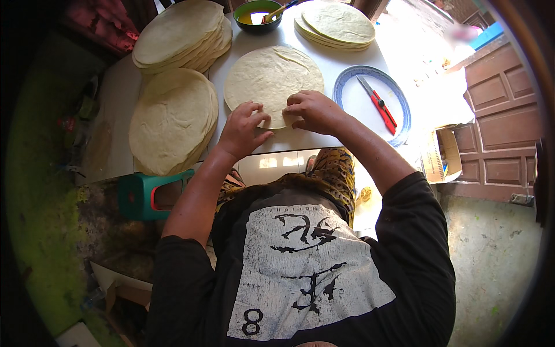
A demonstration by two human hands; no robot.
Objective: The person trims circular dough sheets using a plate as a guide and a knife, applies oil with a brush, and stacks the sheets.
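A thin round dough sheet (272, 81) lies flat on the white table in front of me, with a small fold near its far edge. My left hand (245, 128) is at its near left edge, fingers curled over the dough and thumb lower down by the rim. At the near right edge, my right hand (315, 112) has its fingers bent and closed on the same sheet. A short stretch of the rim shows between the two hands.
Stacks of dough sheets stand at far left (179, 34), near left (170, 118) and far right (338, 23). A dark bowl (243, 24) holds yellow liquid and a brush (280, 11). Right of the sheet, a red utility knife (381, 107) rests on a blue-rimmed plate (341, 87). A green stool (136, 194) stands below.
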